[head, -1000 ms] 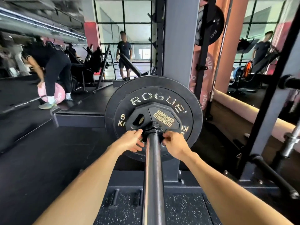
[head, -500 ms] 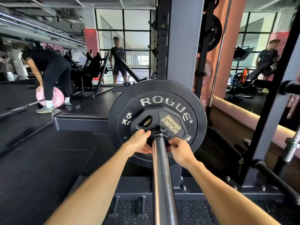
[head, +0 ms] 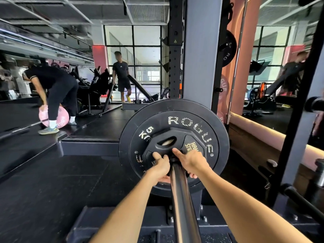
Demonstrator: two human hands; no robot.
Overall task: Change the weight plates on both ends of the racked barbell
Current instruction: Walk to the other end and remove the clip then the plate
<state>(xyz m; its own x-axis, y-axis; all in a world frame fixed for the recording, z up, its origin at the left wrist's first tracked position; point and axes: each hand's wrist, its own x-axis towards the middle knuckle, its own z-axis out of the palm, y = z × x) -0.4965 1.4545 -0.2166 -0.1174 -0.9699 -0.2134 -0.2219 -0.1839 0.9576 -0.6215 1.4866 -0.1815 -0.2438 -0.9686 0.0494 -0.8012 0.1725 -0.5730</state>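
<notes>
plates sit stacked on the end of the barbell sleeve point(head: 182, 204): a small hammer strength plate point(head: 173, 142) in front of a larger rogue 5 kg plate point(head: 175, 146). left hand point(head: 160, 168) curls its fingers over the small plate's lower edge beside the sleeve, gripping it. right hand point(head: 191, 161) grips the same plate on the other side, index finger stretched toward the hub. grey rack upright point(head: 201, 58) rises just behind the plates.
</notes>
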